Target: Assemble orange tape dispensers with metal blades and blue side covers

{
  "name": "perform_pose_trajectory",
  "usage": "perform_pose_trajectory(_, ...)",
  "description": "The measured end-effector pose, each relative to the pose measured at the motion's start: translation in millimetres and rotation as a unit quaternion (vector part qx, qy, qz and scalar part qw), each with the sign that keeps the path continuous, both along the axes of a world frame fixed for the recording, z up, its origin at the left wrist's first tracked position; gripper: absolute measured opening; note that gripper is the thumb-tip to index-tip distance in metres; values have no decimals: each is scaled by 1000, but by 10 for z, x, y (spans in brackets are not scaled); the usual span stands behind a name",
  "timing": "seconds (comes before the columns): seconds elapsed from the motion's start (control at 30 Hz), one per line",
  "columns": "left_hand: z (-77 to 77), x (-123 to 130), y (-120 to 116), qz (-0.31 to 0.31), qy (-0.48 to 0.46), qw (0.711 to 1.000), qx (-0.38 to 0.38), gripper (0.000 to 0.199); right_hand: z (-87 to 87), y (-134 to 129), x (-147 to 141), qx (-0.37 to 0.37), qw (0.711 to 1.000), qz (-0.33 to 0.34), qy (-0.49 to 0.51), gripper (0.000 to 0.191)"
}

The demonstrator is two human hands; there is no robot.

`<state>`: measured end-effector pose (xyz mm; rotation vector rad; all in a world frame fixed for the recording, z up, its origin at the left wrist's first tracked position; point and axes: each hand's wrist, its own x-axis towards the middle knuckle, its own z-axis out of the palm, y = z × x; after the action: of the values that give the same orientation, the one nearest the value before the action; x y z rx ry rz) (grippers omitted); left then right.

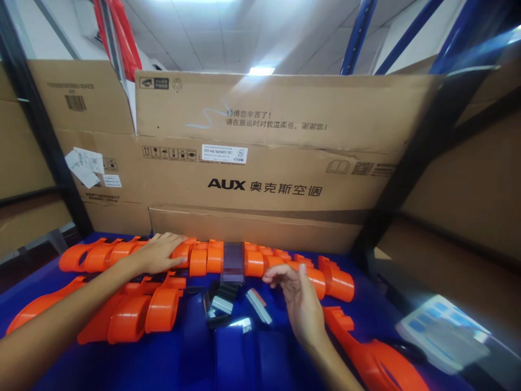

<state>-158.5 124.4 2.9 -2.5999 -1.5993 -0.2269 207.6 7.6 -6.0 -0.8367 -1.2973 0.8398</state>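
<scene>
My left hand (163, 253) reaches across to the back row of orange plastic pieces with round, ring-like bodies, perhaps tape dispensers. It lies palm down on them beside one orange piece (198, 262), fingers stretched out. My right hand (300, 301) hovers in front of the row's right part, thumb up and fingers loosely bent, with nothing visible in it. Behind it is another orange piece (340, 282). Between my hands a dark rectangular device (233, 265) with a blurred screen stands against the row. Small grey-white bars (259, 307) lie in front of it.
A large cardboard panel (260, 163) closes off the back, between dark rack posts (52, 136). More orange pieces (130, 317) stand front left, and one (382, 361) lies front right. Blue blocks (234, 358) sit at the near middle. A translucent plastic box (443, 331) is at right.
</scene>
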Motion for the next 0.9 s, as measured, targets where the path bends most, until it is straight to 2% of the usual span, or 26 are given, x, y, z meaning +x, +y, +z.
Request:
perform_pose_trajectory(0.1, -20, 75, 20, -33, 4, 999, -11, 69, 7, -15, -1, -4, 1000, 0, 1, 68)
perform_pose_trajectory(0.27, 19, 154, 26, -49, 3, 999, -3, 67, 17, -7, 0, -13, 1000, 3, 15, 68)
perform_pose_trajectory(0.47, 307, 37, -51, -74, 0, 997, 20, 69, 6, -9, -8, -12, 1000, -7, 18, 66)
perform_pose_trajectory(0.53, 422, 18, -127, -96, -20, 994, 53, 68, 0, -39, -15, -1, 1000, -19, 2, 65)
perform_pose_trajectory(0.67, 559, 202, -410, -175, -80, 971, 139, 69, -5, -80, -56, -1, 999, -21, -38, 54)
perform_pose_trajectory(0.77, 501, 535, -713, -270, -123, 941, 164, 75, -25, -60, -115, -41, 998, 19, -41, 39)
perform_pose_trajectory(0.9, 260, 981, -1091, -394, -140, 897, 141, 80, -82, -16, -187, -116, 993, 37, -11, 52)
